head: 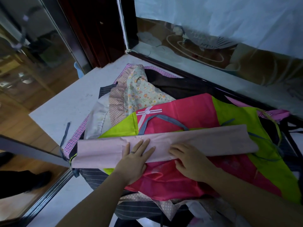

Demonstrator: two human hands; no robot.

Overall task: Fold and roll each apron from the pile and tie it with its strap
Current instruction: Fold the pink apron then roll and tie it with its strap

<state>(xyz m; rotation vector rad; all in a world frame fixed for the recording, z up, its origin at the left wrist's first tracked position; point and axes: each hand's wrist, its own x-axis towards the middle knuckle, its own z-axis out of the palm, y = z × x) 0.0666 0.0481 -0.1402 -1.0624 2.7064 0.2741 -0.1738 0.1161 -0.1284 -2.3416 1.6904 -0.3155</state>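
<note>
A pale pink apron (205, 140) lies folded into a long narrow band across the top of the pile. My left hand (136, 159) presses flat on its middle with straight fingers and wears a dark ring. My right hand (190, 159) rests on the band's near edge just to the right, fingers bent over the fabric. Under the band lies a pink and lime green apron (188, 113) with a grey strap (164, 119). A floral apron (142, 90), a dotted one and dark striped ones make up the pile behind and below.
The pile sits on a white table (68, 102) in a corner. A glass partition (213, 51) runs along the far right side, a dark wooden post (91, 30) stands at the back. A loose grey strap (65, 133) lies at the left; wooden floor shows beyond the table's left edge.
</note>
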